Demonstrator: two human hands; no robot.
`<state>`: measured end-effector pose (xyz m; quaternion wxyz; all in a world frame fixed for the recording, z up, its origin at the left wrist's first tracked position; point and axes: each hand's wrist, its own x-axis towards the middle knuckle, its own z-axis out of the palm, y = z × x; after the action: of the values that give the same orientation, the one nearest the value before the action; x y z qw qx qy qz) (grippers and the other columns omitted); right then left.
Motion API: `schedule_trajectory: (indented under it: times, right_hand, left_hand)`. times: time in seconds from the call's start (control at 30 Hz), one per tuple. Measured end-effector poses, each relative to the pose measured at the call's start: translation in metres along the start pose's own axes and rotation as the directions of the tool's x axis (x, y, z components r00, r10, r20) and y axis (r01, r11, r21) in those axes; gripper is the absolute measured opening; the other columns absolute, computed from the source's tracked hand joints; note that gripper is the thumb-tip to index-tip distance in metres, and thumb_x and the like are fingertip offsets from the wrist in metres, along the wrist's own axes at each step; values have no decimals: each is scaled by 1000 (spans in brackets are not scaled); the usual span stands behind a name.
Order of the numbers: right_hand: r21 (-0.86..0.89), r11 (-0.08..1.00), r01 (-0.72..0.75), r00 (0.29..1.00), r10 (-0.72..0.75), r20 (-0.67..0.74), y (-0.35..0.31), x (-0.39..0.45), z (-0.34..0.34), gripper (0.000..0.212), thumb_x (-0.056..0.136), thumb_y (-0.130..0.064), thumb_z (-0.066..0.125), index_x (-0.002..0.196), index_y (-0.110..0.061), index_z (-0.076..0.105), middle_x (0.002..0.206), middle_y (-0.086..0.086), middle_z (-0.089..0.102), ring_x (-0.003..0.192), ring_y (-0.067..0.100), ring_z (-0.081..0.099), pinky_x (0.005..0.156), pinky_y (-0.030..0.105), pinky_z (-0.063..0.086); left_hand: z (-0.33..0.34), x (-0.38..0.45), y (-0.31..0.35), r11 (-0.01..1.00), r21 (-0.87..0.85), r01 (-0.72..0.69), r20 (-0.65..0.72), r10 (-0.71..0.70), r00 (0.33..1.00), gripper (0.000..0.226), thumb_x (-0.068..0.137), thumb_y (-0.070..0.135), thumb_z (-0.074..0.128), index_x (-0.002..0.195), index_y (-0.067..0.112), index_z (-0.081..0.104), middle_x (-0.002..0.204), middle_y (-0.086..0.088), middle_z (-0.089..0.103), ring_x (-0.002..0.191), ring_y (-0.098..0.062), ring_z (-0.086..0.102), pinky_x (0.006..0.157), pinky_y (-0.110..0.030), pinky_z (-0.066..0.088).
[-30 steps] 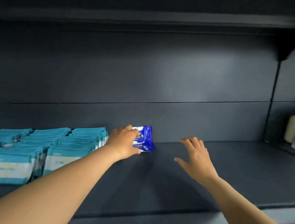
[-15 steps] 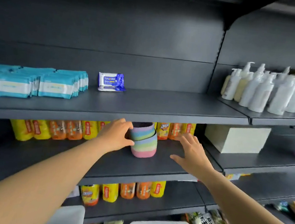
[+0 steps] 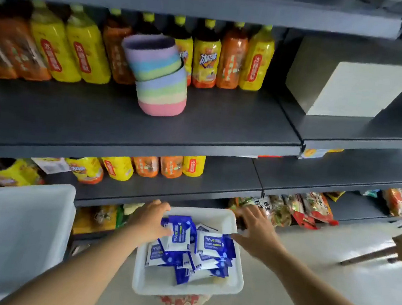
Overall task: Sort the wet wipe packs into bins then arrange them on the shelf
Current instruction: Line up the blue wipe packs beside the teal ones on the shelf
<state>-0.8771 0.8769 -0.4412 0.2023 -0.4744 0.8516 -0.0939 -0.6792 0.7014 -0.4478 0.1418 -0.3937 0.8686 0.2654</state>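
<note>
- Blue-and-white wet wipe packs [image 3: 192,248] lie heaped in a white plastic bin [image 3: 186,290] below the shelves.
- My left hand [image 3: 151,218] sits on the heap's left edge, fingers touching the top pack [image 3: 180,232]; I cannot tell if they grip it.
- My right hand [image 3: 255,230] hovers spread at the bin's right rim, holding nothing.
- The top pack's long axis runs away from me, just right of the nearer left fingers.

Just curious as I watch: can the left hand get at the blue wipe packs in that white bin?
Probably yes. The left hand is already over the white bin, its fingers touching the top blue wipe pack; nothing covers the pile.
</note>
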Motion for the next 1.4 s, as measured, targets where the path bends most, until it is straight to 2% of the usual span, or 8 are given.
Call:
schedule_trajectory:
  times: [0.13,0.27,0.5,0.77,1.0,1.13,1.27,1.4]
  right_hand:
    - [59,998,-2,981,-10,196,38,27,72,64,81,-38,69,137,-25,40,141,-3,37,130,17,30,111,32,28]
    - [98,995,8,954,-37,298,58,57,133,66,83,-35,69,140,-22,38,143,-3,37,130,16,34,107,26,28]
    - [150,988,-18,950,-30,310,66,89,183,66,83,-34,69,140,-27,36,147,-5,35,135,14,29,111,31,27]
    - [76,996,-48,924,16,383,81,106,188,77,78,-44,72,142,-27,33,142,-4,40,130,17,36,112,37,25]
    - [10,999,-44,911,36,411,77,116,183,70,73,-47,75,130,-21,45,126,0,45,115,17,44,102,33,31]
    - [65,991,-113,910,77,407,71,113,177,62,77,-39,74,130,-16,51,106,-2,47,93,12,45,81,26,41]
    - [112,971,-210,898,147,415,61,105,170,43,84,-31,69,123,-16,57,114,4,60,88,15,52,67,22,42]
    - [171,954,-247,910,167,379,37,93,148,31,89,-27,64,117,-15,59,110,5,64,83,15,57,61,20,43]
  left_hand:
    - [85,39,-8,976,-146,165,99,-151,984,61,79,39,70,130,17,46,132,1,49,116,-16,51,91,-26,42]
    - [142,75,-19,898,-296,326,79,-317,945,72,80,38,71,140,14,38,138,-5,46,121,-20,49,94,-28,41]
    - [175,122,-34,774,-442,454,59,-480,875,59,78,34,74,126,13,47,122,-7,58,105,-22,59,81,-31,47]
    - [185,145,-31,684,-468,560,86,-595,799,74,68,28,83,125,9,40,126,-12,52,112,-27,55,88,-38,49]
    - [182,147,-35,612,-511,604,195,-601,775,56,71,25,81,115,7,52,117,-12,61,105,-27,60,78,-32,47]
    - [175,136,-43,637,-563,527,158,-543,825,51,74,22,79,114,9,51,116,-10,62,102,-27,61,84,-35,49]
    - [159,118,-55,692,-568,445,124,-462,878,43,77,18,76,111,9,53,116,-9,63,102,-27,61,81,-33,47]
    - [128,96,-68,706,-604,370,97,-395,914,31,74,11,76,94,12,53,105,-10,66,92,-27,64,76,-34,50]
